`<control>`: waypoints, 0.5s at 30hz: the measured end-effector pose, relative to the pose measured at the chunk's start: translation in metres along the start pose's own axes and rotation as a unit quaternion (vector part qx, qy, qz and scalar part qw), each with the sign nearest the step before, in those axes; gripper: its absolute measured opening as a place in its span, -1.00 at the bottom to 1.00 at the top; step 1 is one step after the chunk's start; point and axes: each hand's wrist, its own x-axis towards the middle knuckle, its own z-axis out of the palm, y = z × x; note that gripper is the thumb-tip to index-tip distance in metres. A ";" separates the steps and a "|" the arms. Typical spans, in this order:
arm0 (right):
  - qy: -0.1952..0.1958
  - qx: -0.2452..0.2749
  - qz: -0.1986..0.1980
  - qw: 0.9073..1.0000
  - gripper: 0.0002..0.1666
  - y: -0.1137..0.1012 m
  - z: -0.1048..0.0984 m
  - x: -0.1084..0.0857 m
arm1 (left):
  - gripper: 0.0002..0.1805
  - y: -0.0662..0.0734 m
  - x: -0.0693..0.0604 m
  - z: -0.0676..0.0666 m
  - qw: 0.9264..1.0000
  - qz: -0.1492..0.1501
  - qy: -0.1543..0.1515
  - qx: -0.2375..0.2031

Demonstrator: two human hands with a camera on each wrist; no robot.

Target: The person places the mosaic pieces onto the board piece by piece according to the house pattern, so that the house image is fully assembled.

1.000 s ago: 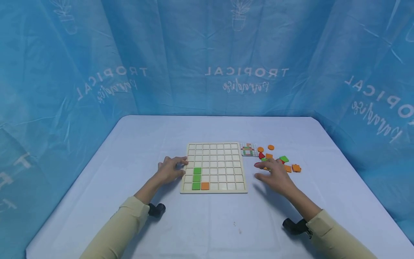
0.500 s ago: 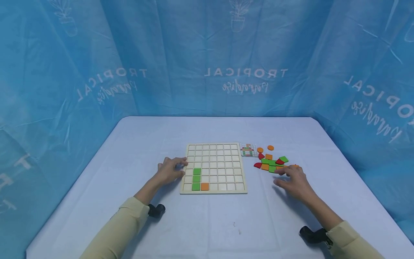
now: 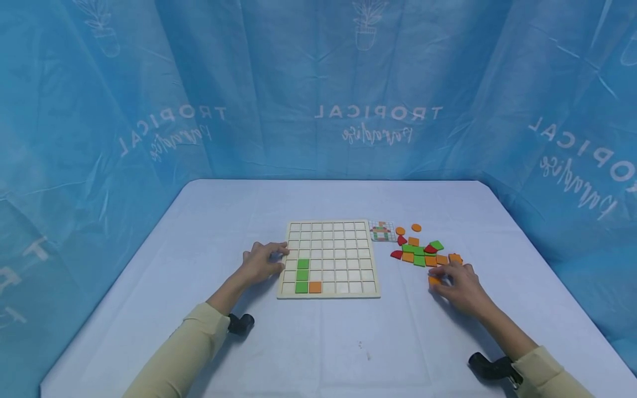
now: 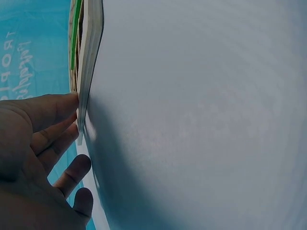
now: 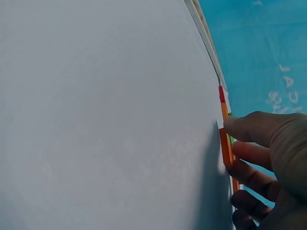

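A cream grid board [image 3: 339, 261] lies flat in the middle of the table. Three green square tiles [image 3: 302, 275] stand in a column at its lower left, with one orange square tile [image 3: 315, 287] beside the lowest. At the board's left edge, the thumb and fingertips of my left hand [image 3: 260, 262] touch the rim; the left wrist view shows that rim [image 4: 86, 72] against them. Right of the board, my right hand [image 3: 461, 287] pinches an orange tile [image 3: 434, 281] between thumb and fingers, just in front of the pile. The right wrist view shows this tile's edge [image 5: 225, 148].
Green, orange and red tiles [image 3: 419, 251] lie in a loose pile right of the board. Two orange discs [image 3: 416, 227] sit behind them. A small pattern card [image 3: 382, 236] adjoins the board's upper right. Blue curtains [image 3: 318, 149] surround the white table [image 3: 318, 354].
My right hand has moved right and toward me along the pile and has taken hold of an orange tile. The left hand has stayed at the board's edge.
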 end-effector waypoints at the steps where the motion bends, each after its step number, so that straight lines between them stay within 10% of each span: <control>1: -0.003 -0.001 0.004 1.000 -0.62 0.000 0.000 0.000 | -0.62 0.000 0.000 0.000 1.000 0.001 0.000 0.000; 15: -0.007 -0.008 0.005 1.000 -0.66 0.004 0.002 -0.002 | -0.61 -0.001 0.000 0.000 1.000 0.006 0.002 0.001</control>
